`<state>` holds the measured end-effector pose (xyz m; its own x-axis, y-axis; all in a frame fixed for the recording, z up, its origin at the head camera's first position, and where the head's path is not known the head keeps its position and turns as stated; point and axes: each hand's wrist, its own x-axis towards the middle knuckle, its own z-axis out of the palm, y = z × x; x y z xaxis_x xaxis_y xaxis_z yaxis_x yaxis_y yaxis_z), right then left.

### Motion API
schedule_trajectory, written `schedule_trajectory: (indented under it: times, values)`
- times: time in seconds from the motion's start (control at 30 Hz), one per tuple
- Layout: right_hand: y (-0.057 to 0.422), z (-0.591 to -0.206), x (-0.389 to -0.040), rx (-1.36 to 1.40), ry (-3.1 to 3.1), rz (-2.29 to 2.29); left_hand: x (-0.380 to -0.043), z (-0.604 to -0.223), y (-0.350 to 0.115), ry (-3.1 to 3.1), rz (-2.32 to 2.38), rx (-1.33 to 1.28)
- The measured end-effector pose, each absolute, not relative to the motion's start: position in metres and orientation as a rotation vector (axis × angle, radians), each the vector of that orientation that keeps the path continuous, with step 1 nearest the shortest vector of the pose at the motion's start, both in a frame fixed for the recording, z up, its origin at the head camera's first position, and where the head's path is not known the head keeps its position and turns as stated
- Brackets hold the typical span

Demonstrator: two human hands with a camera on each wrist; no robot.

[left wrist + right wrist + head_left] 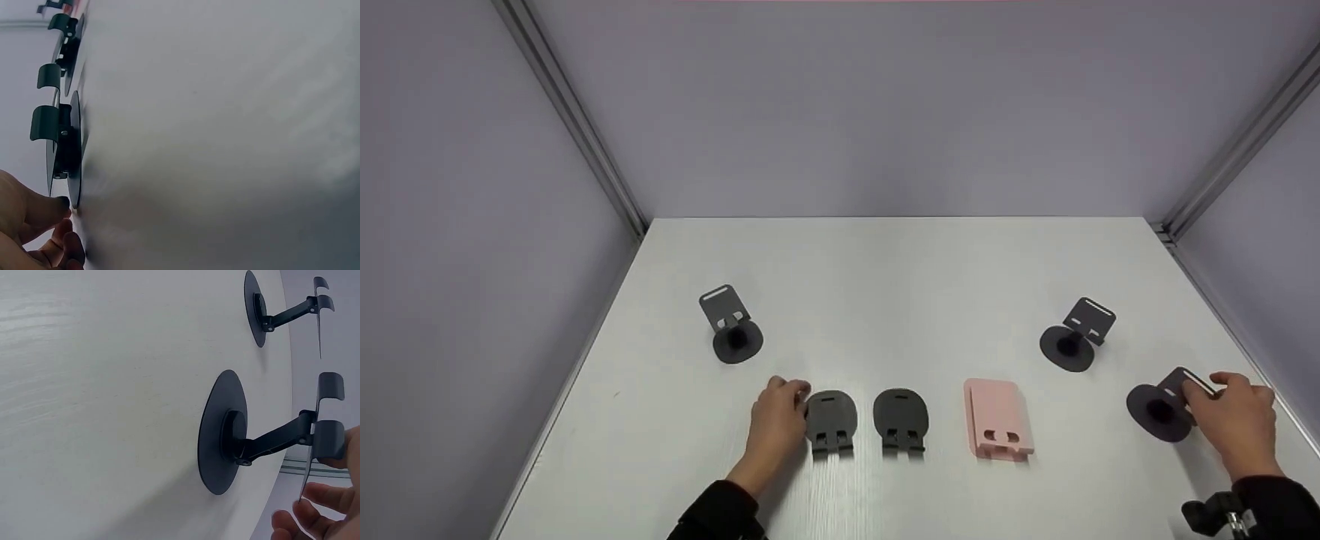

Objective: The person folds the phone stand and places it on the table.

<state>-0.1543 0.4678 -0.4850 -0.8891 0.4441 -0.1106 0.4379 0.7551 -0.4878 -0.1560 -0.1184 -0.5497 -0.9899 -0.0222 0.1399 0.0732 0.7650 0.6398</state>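
Observation:
My left hand is at the left edge of a folded dark grey phone stand lying flat. In the left wrist view the thumb meets the end of its round base, fingers bent beside it; whether they pinch it is unclear. At the right, my right hand pinches the upper plate of an unfolded black phone stand. Its round base stands upright on the table, and fingertips touch the plate's edge in the right wrist view.
A folded black stand and a folded pink stand lie in a row to the right. Unfolded black stands are at the back left and back right. Grey panels wall the white table.

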Motion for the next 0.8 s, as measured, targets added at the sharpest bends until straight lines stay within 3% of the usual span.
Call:
schedule_trajectory:
  times: [0.8]
  values:
    - [0.471, -0.482, -0.152, -0.978, -2.779, 1.312, -0.16, -0.535, -0.116, -2.713, -1.098, -0.031]
